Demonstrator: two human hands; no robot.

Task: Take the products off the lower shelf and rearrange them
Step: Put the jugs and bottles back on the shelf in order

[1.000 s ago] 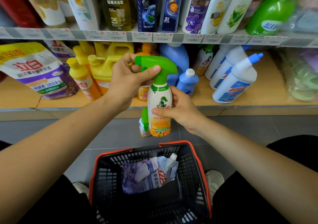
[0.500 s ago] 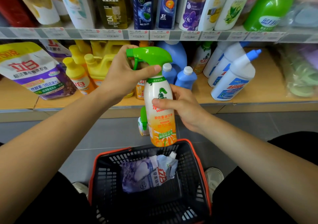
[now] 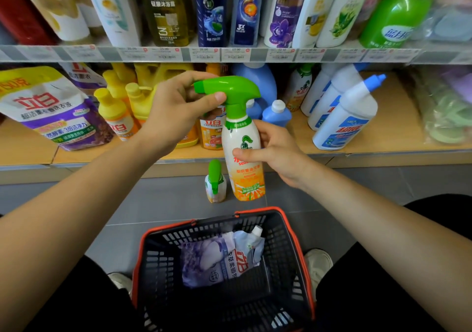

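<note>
Versus half a second back: dipped the spray bottle (image 3: 245, 178) to the rim of the basket (image 3: 163, 255), now clear of it again and level with the small spray bottle (image 3: 215, 183) on the floor (image 3: 153, 204), just right of it. Cannot tell whether touching the floor or hovering just above. Off the lower shelf (image 3: 383, 140) either way, upright, label toward camera.

Held two-handed. At the left grip (image 3: 178, 109): fingers curled over the green trigger head (image 3: 229, 89), thumb on its neck. At the right grip (image 3: 275, 150): thumb across the label, fingers wrapped behind the body. Same holds as a second ago, no regrasp.

Reads as heading for the floor beside the small one, not into the basket with the refill pouch (image 3: 219, 257). Probably staging sprays outside the shelf before restocking.

Plenty left on the shelf: yellow bottles (image 3: 116, 117), blue bottles (image 3: 277, 114), white cleaner bottles (image 3: 344, 122), big pouch (image 3: 51, 112). Early in the task, by the look. Next: set down flat, avoid knocking the small one over.
</note>
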